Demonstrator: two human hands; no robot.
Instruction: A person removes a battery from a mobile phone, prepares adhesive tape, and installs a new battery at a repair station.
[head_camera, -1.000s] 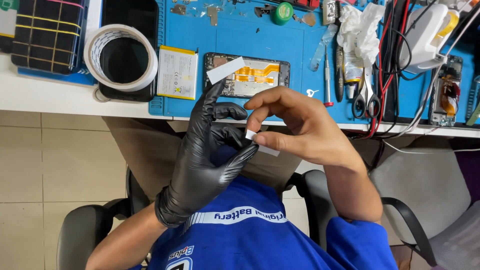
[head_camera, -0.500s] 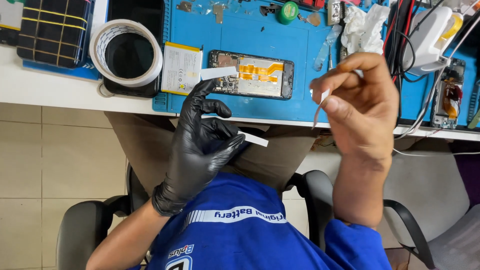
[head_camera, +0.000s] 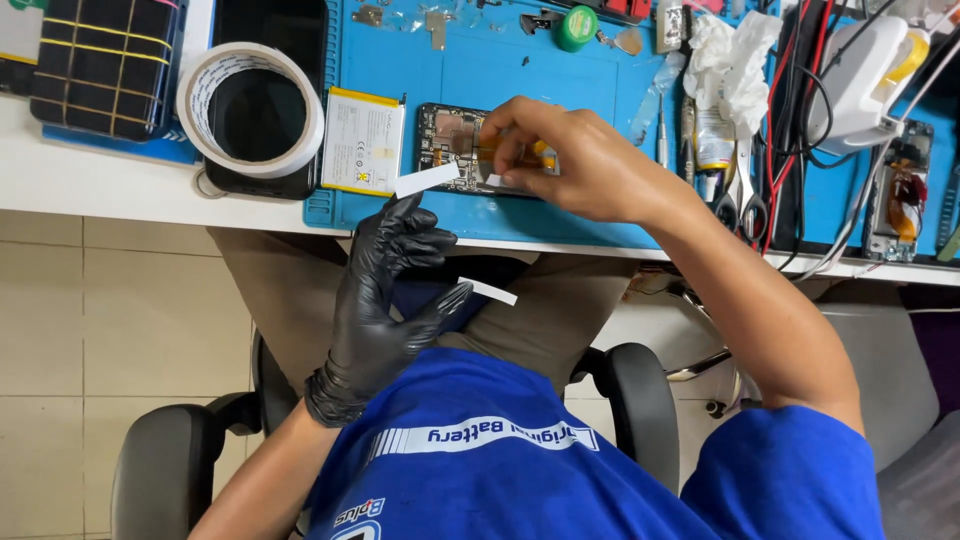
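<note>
Left hand: your left hand (head_camera: 385, 300), in a black glove, hovered over your lap, near the bench edge, fingers loosely curled and not clenched.
Strips: one white strip (head_camera: 427, 179) stuck up from your gloved fingertips, and a second strip (head_camera: 490, 291) stuck out from the thumb tip to the right. Both clung to the glove rather than being pinched.
Right hand: your bare right hand (head_camera: 575, 165) reached far across the bench and rested over the phone (head_camera: 450, 150), fingertips drawn together in a pinch on something small and pale; you could not tell exactly what it was.
Phone: it lay opened, back up, on the blue mat (head_camera: 520, 70), near the mat's near edge, mostly covered on its right side by your right hand.
Battery: a flat pale battery (head_camera: 364, 141) lay just left of the phone, on the mat.
Tape: a big roll of white tape (head_camera: 250, 110) sat left of the battery, on a dark slab.
Right side: scissors (head_camera: 742, 185), crumpled tissue (head_camera: 735, 50) and a tangle of red and black cables (head_camera: 800, 110) lay right of your right hand.
Far edge: a green cap (head_camera: 577, 27) and small metal parts sat at the far side of the mat.
Seat: you sat in a black chair (head_camera: 160, 460), wearing a blue shirt (head_camera: 520, 460).
</note>
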